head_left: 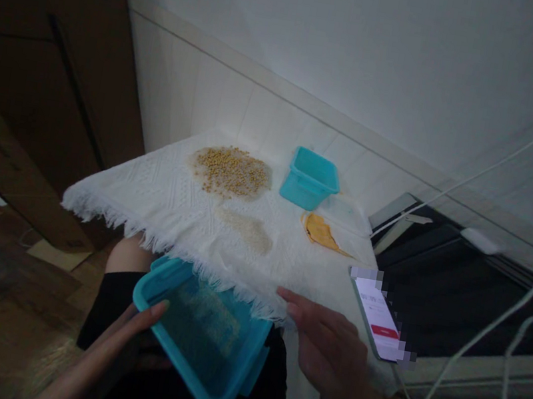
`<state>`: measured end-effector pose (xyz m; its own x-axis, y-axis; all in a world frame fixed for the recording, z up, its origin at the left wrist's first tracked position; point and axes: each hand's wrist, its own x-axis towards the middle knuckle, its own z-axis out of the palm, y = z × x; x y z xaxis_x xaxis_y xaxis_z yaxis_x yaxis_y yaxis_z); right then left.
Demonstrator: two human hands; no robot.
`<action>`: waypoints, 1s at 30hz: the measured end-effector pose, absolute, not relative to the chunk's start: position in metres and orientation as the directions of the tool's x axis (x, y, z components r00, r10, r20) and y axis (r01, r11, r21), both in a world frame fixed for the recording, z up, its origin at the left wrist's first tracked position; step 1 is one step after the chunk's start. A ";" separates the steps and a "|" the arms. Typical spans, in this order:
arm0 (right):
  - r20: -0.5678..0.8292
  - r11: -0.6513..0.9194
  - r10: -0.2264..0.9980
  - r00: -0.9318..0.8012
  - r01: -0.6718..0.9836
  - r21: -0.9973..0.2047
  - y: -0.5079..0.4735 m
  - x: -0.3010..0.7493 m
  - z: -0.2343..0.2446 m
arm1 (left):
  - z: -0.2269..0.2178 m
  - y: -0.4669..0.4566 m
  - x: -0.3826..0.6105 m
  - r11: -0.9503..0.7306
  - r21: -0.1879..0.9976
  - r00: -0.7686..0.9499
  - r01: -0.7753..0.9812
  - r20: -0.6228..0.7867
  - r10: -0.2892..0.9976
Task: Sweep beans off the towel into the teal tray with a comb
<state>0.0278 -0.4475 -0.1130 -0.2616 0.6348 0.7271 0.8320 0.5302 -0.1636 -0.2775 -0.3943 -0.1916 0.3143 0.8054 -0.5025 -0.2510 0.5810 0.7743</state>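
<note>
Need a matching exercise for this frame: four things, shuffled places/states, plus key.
Things
1. Beans
2. Phone
3. Left hand
4. Right hand

Places or states
A. At the fringe of the white cloth
B. Screen lit, with a red bar showing
C. Thumb over the rim of the large blue tub
D. Spread on the cloth, left of the small blue tub

Pairs: 1-D, 2-B, 3-C, 4-A
</note>
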 end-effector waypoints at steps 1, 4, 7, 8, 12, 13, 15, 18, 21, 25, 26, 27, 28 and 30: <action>0.730 0.507 0.639 -0.242 0.846 -0.164 -0.442 0.029 -0.114 | -0.191 -0.392 -0.277 0.598 0.762 0.303 -0.247 -0.526 0.795; 0.723 0.507 0.637 -0.266 0.851 -0.133 -0.437 0.032 -0.118 | -0.189 -0.387 -0.277 0.645 0.725 0.297 -0.240 -0.578 0.760; 0.723 0.554 0.617 -0.310 0.824 -0.119 -0.449 0.032 -0.120 | -0.189 -0.386 -0.279 0.672 0.702 0.328 -0.235 -0.594 0.735; 0.722 0.552 0.622 -0.303 0.824 -0.130 -0.454 0.032 -0.119 | -0.190 -0.386 -0.280 0.673 0.701 0.335 -0.236 -0.591 0.734; 0.703 0.389 0.698 -0.137 0.896 -0.212 -0.454 0.041 -0.114 | -0.191 -0.389 -0.280 0.666 0.704 0.337 -0.248 -0.582 0.740; 0.696 0.322 0.715 -0.068 0.915 -0.242 -0.448 0.046 -0.113 | -0.190 -0.390 -0.278 0.669 0.701 0.334 -0.250 -0.586 0.738; 0.695 0.228 0.717 0.057 0.923 -0.311 -0.431 0.055 -0.111 | -0.189 -0.390 -0.276 0.669 0.699 0.328 -0.253 -0.589 0.739; 0.701 0.217 0.699 0.140 0.893 -0.395 -0.408 0.065 -0.111 | -0.183 -0.386 -0.273 0.636 0.732 0.347 -0.245 -0.546 0.762; 0.709 0.272 0.695 0.122 0.867 -0.416 -0.401 0.065 -0.115 | -0.176 -0.381 -0.271 0.560 0.798 0.372 -0.223 -0.461 0.806; 0.716 0.297 0.696 0.054 0.886 -0.355 -0.408 0.059 -0.117 | -0.167 -0.378 -0.268 0.462 0.859 0.311 -0.219 -0.388 0.868; 0.715 0.289 0.698 0.040 0.898 -0.332 -0.409 0.058 -0.117 | -0.166 -0.379 -0.267 0.454 0.864 0.297 -0.220 -0.383 0.874; 0.723 0.286 0.690 0.025 0.908 -0.304 -0.410 0.057 -0.117 | -0.165 -0.379 -0.267 0.451 0.864 0.288 -0.222 -0.384 0.877; 0.740 0.293 0.673 0.006 0.916 -0.274 -0.409 0.056 -0.116 | -0.165 -0.379 -0.266 0.453 0.863 0.283 -0.223 -0.387 0.877; 0.792 0.345 0.608 -0.050 0.916 -0.207 -0.403 0.054 -0.115 | -0.166 -0.379 -0.267 0.464 0.856 0.283 -0.227 -0.398 0.873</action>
